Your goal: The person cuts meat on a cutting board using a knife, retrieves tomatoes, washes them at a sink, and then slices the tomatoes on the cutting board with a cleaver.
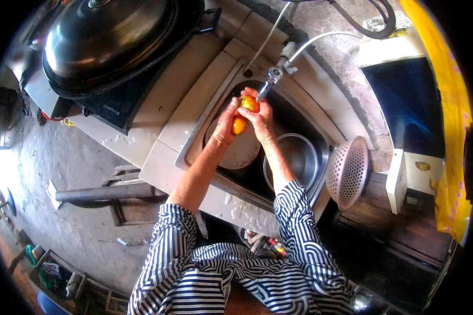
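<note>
Two orange-yellow tomatoes sit between my hands under the tap: the upper tomato [249, 103] is at the spout, and the lower tomato [239, 126] shows between my palms. My left hand [226, 119] curls around them from the left. From the right, my right hand [263, 116] closes on them, its fingers partly hidden. The chrome tap [272, 77] almost touches my right fingers. Below is the sink [188, 152], with a pale round board or lid [242, 152] and a metal basin [299, 142] in it.
A pinkish colander [348, 173] stands tilted at the sink's right edge. On the left, a large lidded wok [108, 42] rests on a black stove [118, 113]. Water wets the tiled counter front [242, 210]. A wooden stool [134, 210] is on the floor at left.
</note>
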### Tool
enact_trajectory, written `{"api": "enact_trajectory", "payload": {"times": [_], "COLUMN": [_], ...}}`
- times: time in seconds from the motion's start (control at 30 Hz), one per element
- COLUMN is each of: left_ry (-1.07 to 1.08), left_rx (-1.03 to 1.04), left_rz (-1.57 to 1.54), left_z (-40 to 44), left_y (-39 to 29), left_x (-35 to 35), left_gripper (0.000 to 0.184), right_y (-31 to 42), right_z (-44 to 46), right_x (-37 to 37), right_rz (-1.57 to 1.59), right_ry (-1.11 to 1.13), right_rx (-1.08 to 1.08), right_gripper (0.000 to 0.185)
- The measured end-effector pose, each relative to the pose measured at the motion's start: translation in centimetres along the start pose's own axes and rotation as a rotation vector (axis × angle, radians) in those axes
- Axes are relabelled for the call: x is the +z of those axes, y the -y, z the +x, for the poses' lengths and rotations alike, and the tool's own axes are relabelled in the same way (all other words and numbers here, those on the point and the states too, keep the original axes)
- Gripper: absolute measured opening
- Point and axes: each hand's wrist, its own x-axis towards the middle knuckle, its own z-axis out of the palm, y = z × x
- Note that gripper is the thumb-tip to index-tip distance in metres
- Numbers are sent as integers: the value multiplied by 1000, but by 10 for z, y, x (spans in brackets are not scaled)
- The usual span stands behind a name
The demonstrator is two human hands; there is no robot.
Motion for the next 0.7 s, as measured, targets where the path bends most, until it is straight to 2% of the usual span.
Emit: {"api": "enact_trajectory", "payload": {"times": [0.13,0.33,0.4,0.47,0.53,0.6,0.67,0.7], "left_ry": [7,-5,0,118,34,-50,-179,-212], "left_rx": [85,24,15,30,52,73,-56,-47], "left_rz": [-19,-8,-30,-136,-154,-171,-131,-135], "left_z": [-3,1,8,15,23,27,26,26], "left_y": [2,-2,4,8,16,20,21,20], "left_x": [2,-2,-8,-12,-7,0,5,8], "left_gripper": [48,44,43,41,41,41,41,39], "right_y": [8,5,6,3,-5,-9,-15,-20], "right_z": [3,0,-2,-2,-2,0,6,8], "right_x": [1,-8,-6,-4,1,6,6,7], "right_rz": [35,135,84,32,-121,-39,-281,-171], "right_ry": [81,179,158,138,-14,-60,-249,-298], "right_rx": [-15,97,85,73,-31,-61,-31,-45], "right_gripper": [54,53,49,45,38,30,29,26]}}
